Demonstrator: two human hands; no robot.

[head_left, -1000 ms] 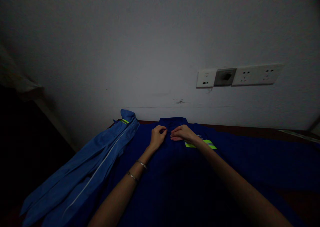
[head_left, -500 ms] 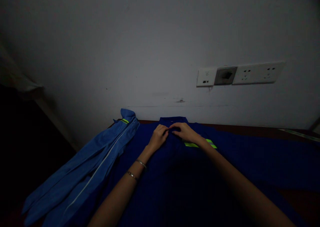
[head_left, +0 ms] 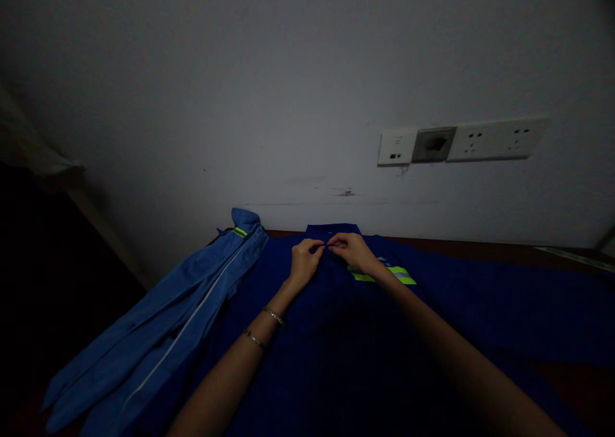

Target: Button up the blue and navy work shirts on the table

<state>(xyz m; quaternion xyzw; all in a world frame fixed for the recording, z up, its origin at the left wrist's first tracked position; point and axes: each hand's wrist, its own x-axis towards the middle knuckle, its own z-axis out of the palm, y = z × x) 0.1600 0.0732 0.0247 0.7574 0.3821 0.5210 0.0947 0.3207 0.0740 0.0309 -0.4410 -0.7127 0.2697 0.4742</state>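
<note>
A dark blue work jacket (head_left: 298, 321) lies spread out, its collar toward the wall and a yellow-green reflective strip across one side of the chest. Just below the collar, my left hand (head_left: 305, 261) pinches the front of the jacket between thumb and forefinger. My right hand (head_left: 352, 251) meets it there, its fingertips also closed on the jacket's front edge. Whatever small part lies between the fingertips is too dark and small to make out. Two thin bracelets circle my left wrist.
To the left lies a lighter blue garment (head_left: 182, 309) with white piping and a reflective strip, overlapping the jacket. A dark red table (head_left: 461, 243) meets the grey wall (head_left: 240, 91). Sockets (head_left: 494, 141) are set in the wall at right. Deep shadow fills the far left.
Both hands have shifted slightly at the collar, and the fingertips now pinch closer together. The right hand has tilted, showing more of the reflective strip. Both garments lie as before.
</note>
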